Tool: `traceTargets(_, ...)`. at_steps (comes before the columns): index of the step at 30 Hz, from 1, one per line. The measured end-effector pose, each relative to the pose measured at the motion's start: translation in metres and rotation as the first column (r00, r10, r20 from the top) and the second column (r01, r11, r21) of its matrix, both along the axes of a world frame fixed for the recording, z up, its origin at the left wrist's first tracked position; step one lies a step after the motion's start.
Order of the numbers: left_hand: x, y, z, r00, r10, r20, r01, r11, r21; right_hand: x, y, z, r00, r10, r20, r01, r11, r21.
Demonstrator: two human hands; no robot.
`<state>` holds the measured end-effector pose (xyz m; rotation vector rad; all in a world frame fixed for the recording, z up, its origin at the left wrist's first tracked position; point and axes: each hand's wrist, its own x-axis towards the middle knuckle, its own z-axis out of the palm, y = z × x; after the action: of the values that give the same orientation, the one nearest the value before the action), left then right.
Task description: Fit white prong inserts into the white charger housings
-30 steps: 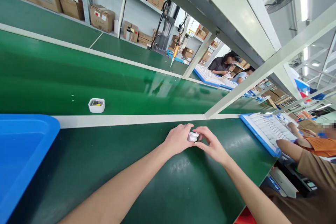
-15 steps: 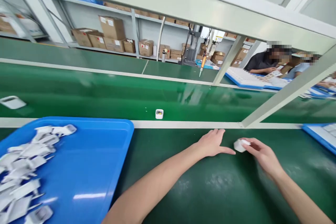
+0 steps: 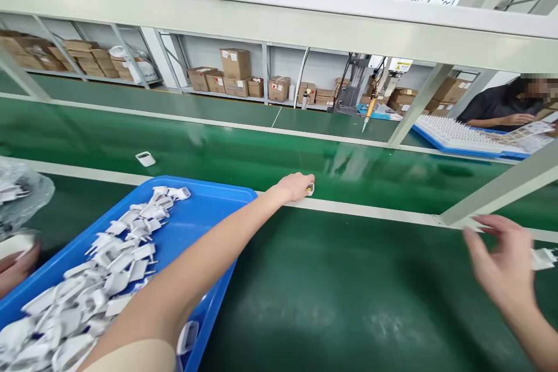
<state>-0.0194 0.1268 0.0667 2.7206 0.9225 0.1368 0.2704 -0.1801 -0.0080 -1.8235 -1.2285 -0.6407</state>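
My left hand [image 3: 297,187] reaches across the bench to the far rail. Its fingers are closed on a small white charger housing [image 3: 310,189], open on one side with something yellow inside; the hand covers most of it. At the right, my right hand [image 3: 505,258] is raised over the green bench, blurred, with fingers apart and nothing seen in them. Just beyond it shows a white plug piece [image 3: 544,259] with prongs, partly cut off by the frame edge. Under my left arm is a blue tray [image 3: 238,195] with a heap of white plug casings [image 3: 117,256].
A lone white casing [image 3: 145,158] lies on the green conveyor belt [image 3: 209,154]. At the left edge, another person's hand [image 3: 20,267] holds a white part near a clear plastic bag [image 3: 26,189]. A slanted post [image 3: 492,189] stands at the right. A person sits across the line.
My left hand has moved left and forward onto the small housing on the belt. My right hand has moved right and opened, off the white piece it held. The view has swung left.
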Motion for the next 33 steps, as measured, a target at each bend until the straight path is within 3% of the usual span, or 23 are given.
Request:
traceTargets(1,0.002,-0.006,0.001,1.0,-0.002,-0.008,0.002,1.0,-0.003,-0.021,0.022,0.005,0.998,0.046,0.053,-0.046,0.999,-0.011)
traceTargets(3,0.007,-0.021,0.002,1.0,-0.017,-0.025,0.017,1.0,-0.011,-0.063,0.062,0.01,0.97,0.241,0.008,-0.239,0.967,-0.093)
traceTargets(6,0.011,-0.054,-0.005,0.997,-0.056,-0.062,0.054,0.998,-0.031,-0.115,0.099,0.004,0.871,0.42,-0.255,-0.476,0.85,-0.225)
traceTargets(9,0.002,-0.094,-0.022,0.985,-0.117,-0.124,0.112,0.992,-0.052,-0.147,0.107,-0.013,0.723,0.501,-0.476,-0.678,0.646,-0.35)
traceTargets(11,-0.015,-0.111,-0.028,0.966,-0.179,-0.188,0.17,0.983,-0.064,-0.156,0.1,-0.024,0.666,0.527,-0.527,-0.744,0.524,-0.416)
traceTargets(13,-0.041,-0.114,-0.024,0.956,-0.184,-0.227,0.181,0.983,-0.034,-0.155,0.09,-0.034,0.653,0.553,-0.518,-0.757,0.484,-0.439)
traceTargets(15,-0.079,-0.097,-0.009,0.972,-0.06,-0.229,0.077,0.995,0.063,-0.146,0.08,-0.04,0.649,0.564,-0.51,-0.76,0.478,-0.439)
traceTargets(17,-0.125,-0.066,0.012,0.96,0.16,-0.232,-0.123,0.979,0.166,-0.134,0.072,-0.043,0.643,0.552,-0.53,-0.766,0.468,-0.441)
traceTargets(19,-0.172,-0.029,0.033,0.886,0.386,-0.256,-0.338,0.917,0.212,-0.122,0.067,-0.046,0.632,0.541,-0.555,-0.775,0.452,-0.441)
traceTargets(21,-0.21,0.001,0.047,0.815,0.5,-0.292,-0.44,0.862,0.251,-0.115,0.066,-0.049,0.618,0.542,-0.569,-0.786,0.44,-0.435)
traceTargets(23,-0.234,0.017,0.05,0.756,0.566,-0.33,-0.502,0.824,0.263,-0.112,0.068,-0.052,0.616,0.545,-0.569,-0.787,0.46,-0.411)
traceTargets(26,-0.247,0.015,0.041,0.72,0.593,-0.359,-0.543,0.805,0.241,-0.114,0.069,-0.056,0.625,0.553,-0.552,-0.774,0.531,-0.345)
traceTargets(29,-0.247,0.01,0.03,0.745,0.582,-0.328,-0.537,0.813,0.224,-0.115,0.07,-0.057,0.642,0.54,-0.544,-0.744,0.609,-0.273)
traceTargets(33,-0.24,0.022,0.039,0.789,0.561,-0.251,-0.519,0.827,0.217,-0.11,0.075,-0.055,0.658,0.494,-0.569,-0.65,0.754,-0.098)
